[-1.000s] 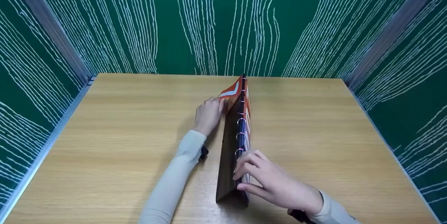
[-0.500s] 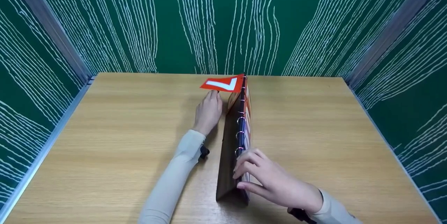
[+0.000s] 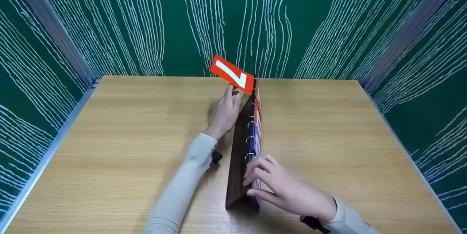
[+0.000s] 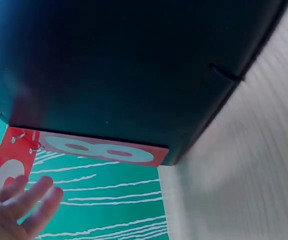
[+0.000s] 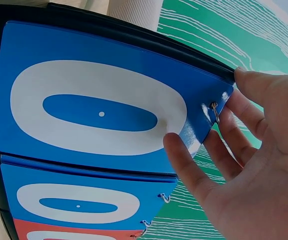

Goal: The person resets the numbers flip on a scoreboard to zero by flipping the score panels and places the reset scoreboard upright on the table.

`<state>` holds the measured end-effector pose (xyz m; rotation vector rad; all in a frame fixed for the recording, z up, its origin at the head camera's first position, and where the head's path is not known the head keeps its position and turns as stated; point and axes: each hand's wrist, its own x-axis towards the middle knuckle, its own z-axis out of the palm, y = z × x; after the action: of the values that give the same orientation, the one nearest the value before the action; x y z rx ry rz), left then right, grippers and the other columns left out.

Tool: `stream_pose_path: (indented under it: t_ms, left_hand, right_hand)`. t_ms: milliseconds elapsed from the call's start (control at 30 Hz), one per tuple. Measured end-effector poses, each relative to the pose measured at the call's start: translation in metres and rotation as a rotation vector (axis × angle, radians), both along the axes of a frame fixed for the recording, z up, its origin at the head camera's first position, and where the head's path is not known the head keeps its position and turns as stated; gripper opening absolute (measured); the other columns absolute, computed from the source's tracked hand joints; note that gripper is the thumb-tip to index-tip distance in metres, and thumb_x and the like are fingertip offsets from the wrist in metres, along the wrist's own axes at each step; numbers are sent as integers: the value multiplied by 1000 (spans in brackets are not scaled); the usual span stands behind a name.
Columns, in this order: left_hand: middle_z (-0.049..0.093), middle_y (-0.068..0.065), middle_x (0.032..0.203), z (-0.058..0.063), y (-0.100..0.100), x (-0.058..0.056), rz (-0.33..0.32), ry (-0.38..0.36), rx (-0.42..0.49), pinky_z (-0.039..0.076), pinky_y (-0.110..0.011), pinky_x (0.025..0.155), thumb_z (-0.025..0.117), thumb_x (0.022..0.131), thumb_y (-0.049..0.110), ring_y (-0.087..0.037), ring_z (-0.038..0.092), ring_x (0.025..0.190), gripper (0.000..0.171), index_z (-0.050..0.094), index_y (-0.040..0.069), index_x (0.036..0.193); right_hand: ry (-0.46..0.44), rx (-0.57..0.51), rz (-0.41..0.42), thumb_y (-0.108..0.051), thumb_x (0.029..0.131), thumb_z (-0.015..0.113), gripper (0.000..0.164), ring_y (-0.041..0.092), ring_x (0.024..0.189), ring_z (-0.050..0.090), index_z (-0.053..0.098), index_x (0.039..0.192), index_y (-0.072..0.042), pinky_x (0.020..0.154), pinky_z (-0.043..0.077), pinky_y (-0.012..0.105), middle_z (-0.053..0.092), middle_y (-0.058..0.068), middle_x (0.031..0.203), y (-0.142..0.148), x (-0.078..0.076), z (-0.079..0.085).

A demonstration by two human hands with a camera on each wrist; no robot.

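Note:
A black flip scoreboard stands tent-like on the table, number cards hung from metal rings along its top edge. At its far end, one red card with a white 7 sticks up and out to the left. Just below that card, my left hand has its fingers extended; the left wrist view shows the fingertips at a raised red card, beside a red card with an 8. My right hand grips the near end of the top edge. The right wrist view shows one finger against a large blue 0 card.
The scoreboard rests on a wooden table. Green walls with white wavy lines enclose the back and sides, with metal posts at the corners. In the right wrist view, smaller blue and red cards hang beside the large one.
The red 7 card has swung upward and further out from the board's left side. My left hand has moved slightly away from me, its fingers straightening. The right hand has stayed put.

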<state>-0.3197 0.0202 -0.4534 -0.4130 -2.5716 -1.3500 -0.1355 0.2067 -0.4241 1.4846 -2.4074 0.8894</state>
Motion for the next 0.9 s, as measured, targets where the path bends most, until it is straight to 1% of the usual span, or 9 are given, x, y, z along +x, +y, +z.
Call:
stream_pose_path:
  t_ms: [100, 167, 233, 333, 533, 633, 767, 900]
  left_hand:
    - [52, -7, 154, 0, 4, 0, -87, -44, 65, 45, -52, 115, 38, 109, 45, -26, 58, 134, 59, 19, 23, 161]
    - [41, -5, 163, 0, 7, 0, -139, -70, 95, 37, -54, 120, 39, 109, 45, -25, 49, 144, 61, 16, 26, 162]
    - [36, -4, 166, 0, 8, 0, -180, -83, 104, 34, -55, 122, 39, 109, 45, -25, 45, 147, 62, 14, 26, 163]
    - [30, -2, 169, 1, 10, 1, -217, -100, 92, 32, -56, 122, 37, 108, 47, -25, 42, 149, 65, 11, 27, 164]
    - [26, -1, 170, 2, 11, 3, -241, -106, 44, 35, -61, 119, 35, 108, 50, -28, 42, 148, 65, 7, 33, 164]
    - [23, 0, 171, 1, 11, 3, -247, -93, 34, 36, -57, 120, 34, 108, 50, -26, 40, 150, 65, 8, 33, 165]
    - [21, 3, 172, 0, 10, 1, -259, -61, 9, 32, -50, 124, 32, 109, 49, -23, 34, 154, 63, 11, 30, 165]
    - [20, 4, 172, 0, 11, 0, -274, -20, -18, 30, -51, 125, 33, 109, 46, -24, 31, 155, 61, 12, 32, 165]
  right_hand:
    - [-27, 13, -9, -20, 100, 66, 14, 11, 120, 48, 63, 113, -23, 99, 48, 27, 57, -8, 123, 0, 1, 0]
    - [-25, 16, -11, -21, 100, 66, 14, 11, 120, 48, 63, 113, -23, 98, 48, 27, 57, -8, 123, 0, 1, 0]
    - [-5, 11, -7, -21, 99, 66, 14, 11, 120, 48, 63, 113, -22, 99, 47, 26, 57, -7, 123, 0, 1, 0]
    - [24, 0, -1, -21, 99, 66, 14, 11, 120, 48, 63, 112, -22, 100, 45, 25, 57, -7, 122, 0, 0, 0]
    - [49, -15, 7, -20, 98, 67, 13, 12, 120, 48, 64, 111, -21, 101, 44, 24, 58, -7, 121, 0, 0, 0]
    - [50, -16, 6, -19, 96, 70, 15, 13, 119, 49, 64, 110, -20, 101, 44, 26, 58, -6, 120, -1, 0, 0]
    - [56, -24, 8, -16, 93, 72, 18, 14, 117, 50, 65, 109, -20, 101, 45, 28, 59, -4, 119, -2, -1, 0]
    - [62, -30, 15, -15, 93, 72, 18, 15, 117, 50, 64, 109, -20, 101, 45, 29, 59, -4, 119, -2, -1, 0]
